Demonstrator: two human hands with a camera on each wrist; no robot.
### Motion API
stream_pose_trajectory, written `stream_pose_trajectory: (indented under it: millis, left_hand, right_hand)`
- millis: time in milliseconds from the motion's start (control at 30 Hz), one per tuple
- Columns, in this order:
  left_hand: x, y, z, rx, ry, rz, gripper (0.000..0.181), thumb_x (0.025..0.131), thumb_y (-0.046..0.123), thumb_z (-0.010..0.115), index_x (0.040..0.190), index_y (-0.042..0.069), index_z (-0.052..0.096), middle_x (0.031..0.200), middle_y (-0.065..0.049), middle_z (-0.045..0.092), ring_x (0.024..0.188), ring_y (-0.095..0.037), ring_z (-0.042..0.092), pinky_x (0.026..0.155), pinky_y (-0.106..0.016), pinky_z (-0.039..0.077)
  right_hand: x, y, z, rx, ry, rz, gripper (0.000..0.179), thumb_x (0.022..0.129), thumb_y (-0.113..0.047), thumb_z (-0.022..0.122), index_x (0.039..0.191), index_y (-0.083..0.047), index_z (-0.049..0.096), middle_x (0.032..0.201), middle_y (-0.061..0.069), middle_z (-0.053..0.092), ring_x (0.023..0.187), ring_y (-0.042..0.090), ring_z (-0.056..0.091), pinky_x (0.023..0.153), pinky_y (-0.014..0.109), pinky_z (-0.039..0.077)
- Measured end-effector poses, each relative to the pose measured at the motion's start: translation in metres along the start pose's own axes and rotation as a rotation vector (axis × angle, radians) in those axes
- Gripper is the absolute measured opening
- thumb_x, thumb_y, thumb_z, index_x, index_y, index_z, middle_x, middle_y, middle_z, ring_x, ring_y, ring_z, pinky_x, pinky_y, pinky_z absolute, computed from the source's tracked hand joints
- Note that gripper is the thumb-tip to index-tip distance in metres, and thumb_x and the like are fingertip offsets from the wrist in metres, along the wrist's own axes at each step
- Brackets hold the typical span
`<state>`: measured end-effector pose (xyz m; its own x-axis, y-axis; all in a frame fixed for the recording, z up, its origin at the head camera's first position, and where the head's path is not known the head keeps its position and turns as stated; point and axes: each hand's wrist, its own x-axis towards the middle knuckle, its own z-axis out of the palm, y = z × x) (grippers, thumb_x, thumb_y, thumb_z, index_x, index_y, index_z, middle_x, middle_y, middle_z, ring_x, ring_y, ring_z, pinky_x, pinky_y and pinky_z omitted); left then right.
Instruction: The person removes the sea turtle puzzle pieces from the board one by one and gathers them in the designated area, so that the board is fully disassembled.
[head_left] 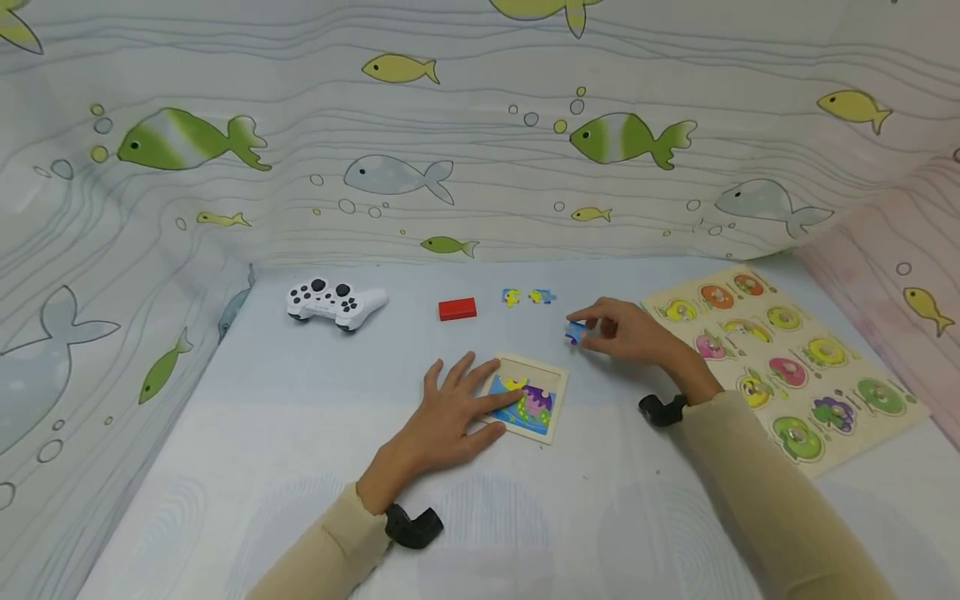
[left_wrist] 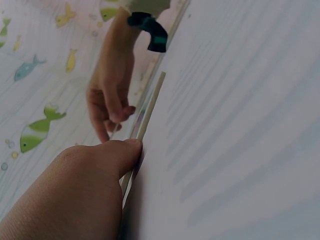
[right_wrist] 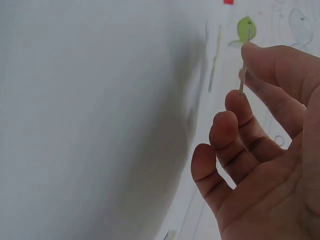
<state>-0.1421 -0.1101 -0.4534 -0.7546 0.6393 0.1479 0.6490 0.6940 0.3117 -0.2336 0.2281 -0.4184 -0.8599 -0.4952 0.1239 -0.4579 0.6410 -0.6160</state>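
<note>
My left hand [head_left: 450, 415] lies with spread fingers on a small wooden jigsaw frame [head_left: 558, 408], which holds several fitted pieces with a purple, yellow and blue picture. The upper part of that frame shows bare wood. Between thumb and fingers, my right hand [head_left: 626, 332] pinches a blue jigsaw piece [head_left: 575, 332] above the table, to the right of the frame. In the right wrist view the jigsaw piece [right_wrist: 243, 75] appears edge-on, thin and upright. Two loose jigsaw pieces, one yellow and blue [head_left: 511, 297] and the other similar [head_left: 542, 297], lie beyond the frame.
A red block [head_left: 457, 309] and a white game controller [head_left: 333, 303] lie at the back left of the table. Under and beyond my right forearm is a large wooden fruit puzzle board [head_left: 757, 358]. A fish-print curtain [head_left: 480, 125] rises behind the table.
</note>
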Motion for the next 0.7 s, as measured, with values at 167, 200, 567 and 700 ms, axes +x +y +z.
stream_pose_trajectory:
  millis: [167, 200, 567, 700]
  left_hand:
    - [-0.001, 0.000, 0.001, -0.011, 0.018, 0.012, 0.047, 0.101, 0.052, 0.049, 0.147, 0.044, 0.052, 0.166, -0.005, 0.034, 0.156, -0.042, 0.020, 0.115, -0.075, 0.009]
    - [-0.001, 0.000, 0.001, -0.012, 0.019, 0.013, 0.047, 0.100, 0.052, 0.049, 0.147, 0.044, 0.052, 0.166, -0.005, 0.034, 0.156, -0.042, 0.020, 0.115, -0.075, 0.009]
    - [-0.001, 0.000, 0.002, -0.013, 0.007, 0.007, 0.047, 0.101, 0.052, 0.048, 0.147, 0.045, 0.051, 0.167, -0.004, 0.033, 0.156, -0.041, 0.019, 0.115, -0.075, 0.010]
    - [-0.001, 0.000, 0.001, 0.000, 0.000, 0.005, 0.047, 0.101, 0.053, 0.047, 0.148, 0.046, 0.049, 0.167, -0.003, 0.032, 0.157, -0.040, 0.018, 0.116, -0.074, 0.009]
  right_hand:
    - [0.006, 0.011, -0.007, -0.056, 0.003, 0.018, 0.039, 0.090, -0.011, 0.075, 0.128, -0.008, 0.070, 0.102, 0.010, 0.068, 0.079, 0.018, 0.054, 0.070, 0.028, 0.046]
    - [0.007, 0.013, -0.009, -0.070, 0.002, 0.016, 0.039, 0.090, -0.011, 0.075, 0.128, -0.008, 0.070, 0.101, 0.010, 0.068, 0.080, 0.018, 0.054, 0.071, 0.028, 0.046]
    - [0.019, 0.023, -0.014, -0.086, -0.047, 0.048, 0.039, 0.091, -0.009, 0.073, 0.129, -0.005, 0.069, 0.102, 0.012, 0.067, 0.086, 0.021, 0.056, 0.077, 0.033, 0.047]
    - [0.023, 0.023, -0.015, -0.092, -0.050, 0.067, 0.039, 0.091, -0.010, 0.073, 0.130, -0.005, 0.068, 0.103, 0.013, 0.067, 0.087, 0.022, 0.055, 0.078, 0.035, 0.047]
